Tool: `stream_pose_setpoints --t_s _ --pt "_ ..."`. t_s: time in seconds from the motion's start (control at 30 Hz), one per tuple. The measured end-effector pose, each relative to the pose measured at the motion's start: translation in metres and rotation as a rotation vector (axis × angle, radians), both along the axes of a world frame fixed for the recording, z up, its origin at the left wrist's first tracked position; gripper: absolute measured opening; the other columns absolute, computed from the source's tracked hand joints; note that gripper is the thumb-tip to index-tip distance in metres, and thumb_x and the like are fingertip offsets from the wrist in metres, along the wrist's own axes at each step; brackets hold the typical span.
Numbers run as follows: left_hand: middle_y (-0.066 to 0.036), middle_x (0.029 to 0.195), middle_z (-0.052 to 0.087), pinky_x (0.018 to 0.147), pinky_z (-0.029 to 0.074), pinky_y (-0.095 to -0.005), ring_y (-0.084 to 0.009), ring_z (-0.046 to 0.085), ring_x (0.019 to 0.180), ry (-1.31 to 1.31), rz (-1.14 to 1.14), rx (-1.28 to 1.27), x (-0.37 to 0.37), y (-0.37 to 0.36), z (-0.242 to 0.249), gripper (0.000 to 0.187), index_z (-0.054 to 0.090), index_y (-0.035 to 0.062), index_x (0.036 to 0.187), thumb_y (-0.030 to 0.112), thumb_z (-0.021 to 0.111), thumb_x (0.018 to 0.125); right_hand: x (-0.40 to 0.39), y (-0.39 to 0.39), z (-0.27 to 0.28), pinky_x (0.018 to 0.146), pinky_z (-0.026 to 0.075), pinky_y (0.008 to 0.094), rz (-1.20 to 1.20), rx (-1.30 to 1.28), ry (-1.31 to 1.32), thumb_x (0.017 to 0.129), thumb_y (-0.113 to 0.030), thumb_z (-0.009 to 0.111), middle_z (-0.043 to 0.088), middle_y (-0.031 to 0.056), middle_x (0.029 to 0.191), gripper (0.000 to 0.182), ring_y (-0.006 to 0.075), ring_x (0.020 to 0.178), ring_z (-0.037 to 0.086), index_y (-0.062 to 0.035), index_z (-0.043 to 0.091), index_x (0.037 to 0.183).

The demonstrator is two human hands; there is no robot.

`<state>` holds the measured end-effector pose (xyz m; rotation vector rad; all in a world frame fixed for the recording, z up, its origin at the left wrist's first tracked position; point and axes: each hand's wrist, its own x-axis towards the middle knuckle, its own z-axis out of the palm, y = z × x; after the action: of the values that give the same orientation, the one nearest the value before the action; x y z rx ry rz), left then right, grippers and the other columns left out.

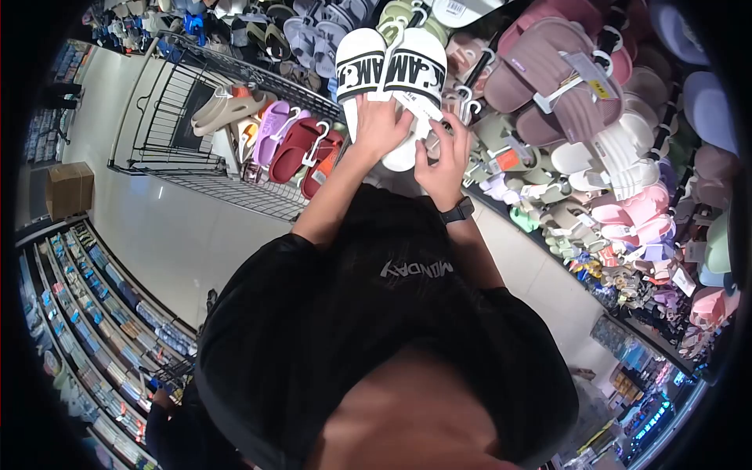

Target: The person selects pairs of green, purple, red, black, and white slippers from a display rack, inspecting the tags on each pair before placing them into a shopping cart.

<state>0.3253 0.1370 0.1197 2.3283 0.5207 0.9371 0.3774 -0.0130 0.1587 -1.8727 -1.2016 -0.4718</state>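
A pair of white slide sandals with black-and-white lettered straps is held up in front of me, toes pointing away. My left hand is closed on the pair at the straps, its fingertips partly hidden there. A white paper tag lies across the right sandal. My right hand, with a dark watch on its wrist, is at that sandal's right edge beside the tag. Its fingers are bent and apart, and whether they press on the tag cannot be made out.
Left of the sandals stands a wire shopping cart with purple slides, red clogs and beige clogs at its near end. Racks of hanging slides fill the right. A cardboard box and stocked shelves are at left.
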Motion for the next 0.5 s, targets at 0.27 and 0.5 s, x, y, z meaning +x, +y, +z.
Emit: stream_pose_setpoints --t_s 0.27,0.5 --pt "-0.025 0.114 0.060 0.103 0.023 -0.0570 -0.0443 0.049 0.113 -0.021 -0.054 -0.063 -0.013 -0.019 -0.021 0.040 0.064 0.0023 0.110 0.023 0.062 0.075 0.007 -0.001 -0.003 0.073 0.050 0.0369 -0.044 -0.075 -0.138 0.071 0.005 0.065 0.066 0.0089 0.098 0.027 0.0291 0.083 0.062 -0.0055 0.069 0.095" --pt "-0.019 0.105 0.064 0.101 0.024 -0.0546 -0.0380 0.054 0.108 0.066 -0.107 -0.109 -0.037 -0.037 -0.010 0.038 0.066 0.0053 0.108 0.022 0.064 0.074 -0.033 -0.042 0.017 0.069 0.051 0.0347 0.019 -0.038 -0.136 0.069 0.010 0.066 0.066 0.0117 0.100 0.032 0.0278 0.082 0.062 -0.0030 0.070 0.098"
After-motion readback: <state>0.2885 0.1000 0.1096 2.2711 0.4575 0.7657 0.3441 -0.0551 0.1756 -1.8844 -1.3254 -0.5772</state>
